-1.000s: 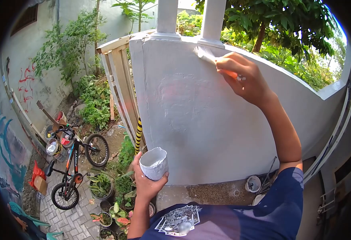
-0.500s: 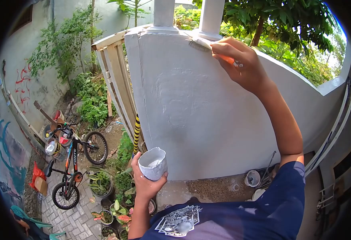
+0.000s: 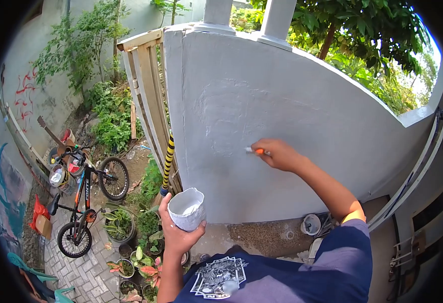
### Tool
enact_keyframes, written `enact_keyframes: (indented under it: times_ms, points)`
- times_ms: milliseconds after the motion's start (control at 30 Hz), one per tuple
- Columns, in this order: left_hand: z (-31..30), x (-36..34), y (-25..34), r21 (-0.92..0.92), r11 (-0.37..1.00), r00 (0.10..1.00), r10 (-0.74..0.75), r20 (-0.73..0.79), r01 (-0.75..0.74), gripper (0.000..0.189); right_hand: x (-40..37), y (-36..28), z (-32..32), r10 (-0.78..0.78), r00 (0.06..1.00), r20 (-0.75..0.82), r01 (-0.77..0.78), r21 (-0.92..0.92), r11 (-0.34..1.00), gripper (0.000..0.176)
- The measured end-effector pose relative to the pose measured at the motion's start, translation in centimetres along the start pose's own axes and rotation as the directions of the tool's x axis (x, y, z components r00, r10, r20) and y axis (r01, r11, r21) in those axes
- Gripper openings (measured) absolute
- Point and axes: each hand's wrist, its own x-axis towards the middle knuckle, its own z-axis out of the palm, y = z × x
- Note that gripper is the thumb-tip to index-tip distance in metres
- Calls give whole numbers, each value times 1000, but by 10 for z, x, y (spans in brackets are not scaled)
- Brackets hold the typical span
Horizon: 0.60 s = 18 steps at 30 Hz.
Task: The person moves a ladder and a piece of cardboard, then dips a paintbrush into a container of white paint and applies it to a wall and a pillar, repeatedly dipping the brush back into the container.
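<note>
1. Grips a brush (image 3: 254, 150) in the right hand (image 3: 278, 154), clenched tight round the orange handle.
2. Presses the brush tip against the grey wall (image 3: 292, 86) at about mid-height, right beside a rough, uneven patch of the surface.
3. Cradles a white cup (image 3: 187, 208) in the left hand (image 3: 177, 233), wrapped round it from below, upright and well apart from the brush.
4. Shows white inside the cup, out in front of the wall's lower left corner.
5. Down at the wall's foot: a rough ledge (image 3: 262, 235), with a small round tub (image 3: 311, 223) on it to the right.
6. Past the wall's left edge: a wooden frame (image 3: 148, 86), and a yellow-and-black striped pole (image 3: 167, 160) leaning just beside it.
7. Far below on the paving: a bicycle (image 3: 82, 199) near a cluster of potted plants (image 3: 125, 227).
</note>
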Motion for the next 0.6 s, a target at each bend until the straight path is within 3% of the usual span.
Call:
enact_keyframes:
  times_ms: [100,200,300,333,400,467,567,600]
  points:
    - [-3,1,-1,17,1000,1000,-5,-11,5,106,11,-20,-78,-156,942,-298,139,-76,987,23]
    - [-1,10,0,90,996,1000,19,-1,-19,105,18,-48,-147,-476,737,-480,241,-472,848,27]
    - [6,14,4,25,1000,1000,-15,1,15,105,17,-53,-161,-492,685,-537,218,-494,842,29]
    - [7,15,3,46,999,1000,16,13,-16,105,12,-54,-150,-489,685,-541,212,-494,843,29]
    - [10,16,3,62,997,999,47,18,-48,105,2,-48,-110,-398,821,-409,178,-479,860,31]
    - [13,12,6,-7,1000,999,3,45,-3,105,-6,-27,-55,-403,822,-402,173,-497,850,32]
    - [13,11,4,-7,1000,996,11,84,-10,104,-23,-12,4,-321,870,-375,175,-373,911,26]
    - [13,10,4,-4,1000,996,11,89,-10,104,-29,-8,20,-169,944,-285,105,-226,969,25]
